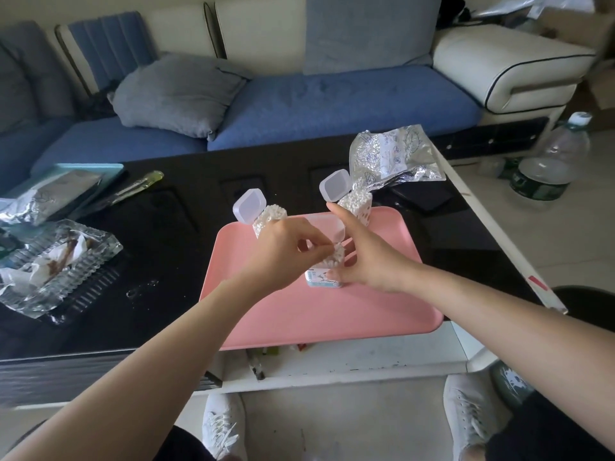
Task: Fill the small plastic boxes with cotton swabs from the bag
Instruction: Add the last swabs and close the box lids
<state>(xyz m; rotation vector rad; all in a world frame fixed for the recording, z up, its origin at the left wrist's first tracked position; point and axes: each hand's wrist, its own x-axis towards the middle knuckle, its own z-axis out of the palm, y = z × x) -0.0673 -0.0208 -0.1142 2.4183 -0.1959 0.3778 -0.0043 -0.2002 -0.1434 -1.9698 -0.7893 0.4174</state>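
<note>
- Over the pink tray [299,321], my left hand [283,252] pinches cotton swabs [337,256] atop the box [321,280].
- My right hand [366,261] grips that box, forefinger raised.

Pink tray [332,314]; blue sofa [332,104]; black table [149,227]

Pink tray [316,311] lies free nearside; two full boxes [269,218] (lids raised) apparently block its far edge.

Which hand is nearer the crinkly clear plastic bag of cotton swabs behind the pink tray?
Right. The right hand is just in front of the bag; the left hand lies farther left.
</note>
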